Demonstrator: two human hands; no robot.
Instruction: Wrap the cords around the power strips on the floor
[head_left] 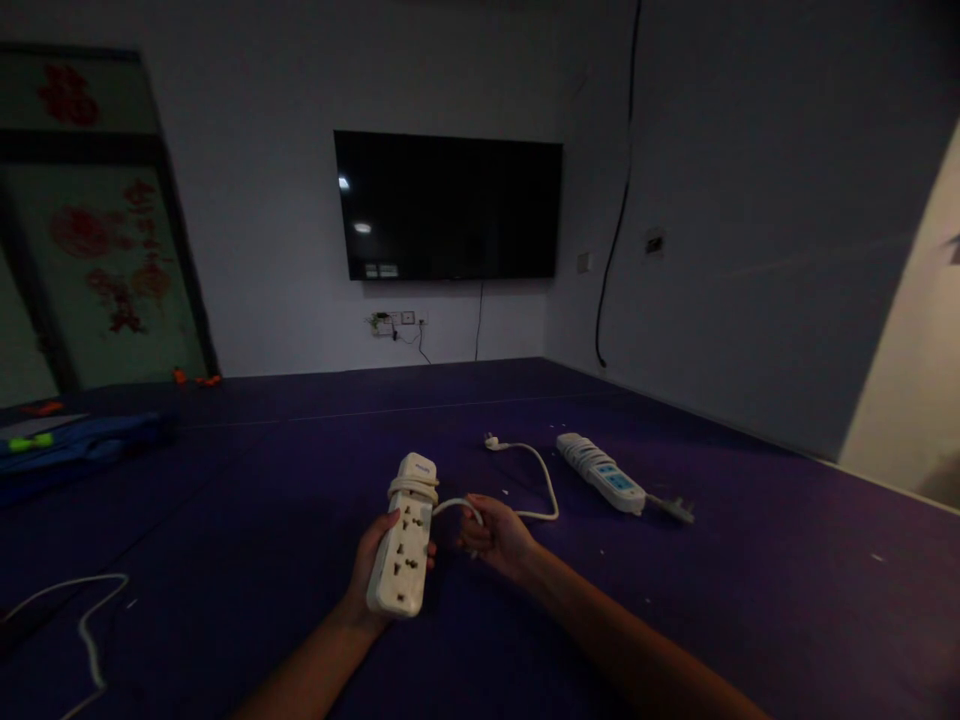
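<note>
A white power strip (403, 560) lies tilted in my left hand (370, 560), thumb on its side and fingertips showing at the far edge. Several turns of its cord (414, 487) are wrapped around the upper end. My right hand (496, 537) is closed around the cord just right of the strip. From there the loose cord curves over the purple surface to a white plug (492, 441). Further right lies a second power strip (616, 482) with blue socket panels, its cord wound about one end and its plug (679, 510) on the surface.
The purple surface (300, 470) stretches to the walls. A white cable (88, 630) lies at the lower left, near blue folded cloth (90, 445) with a bright green item. A television (450, 208) hangs on the far wall, and a black cable (619, 220) dangles at the right.
</note>
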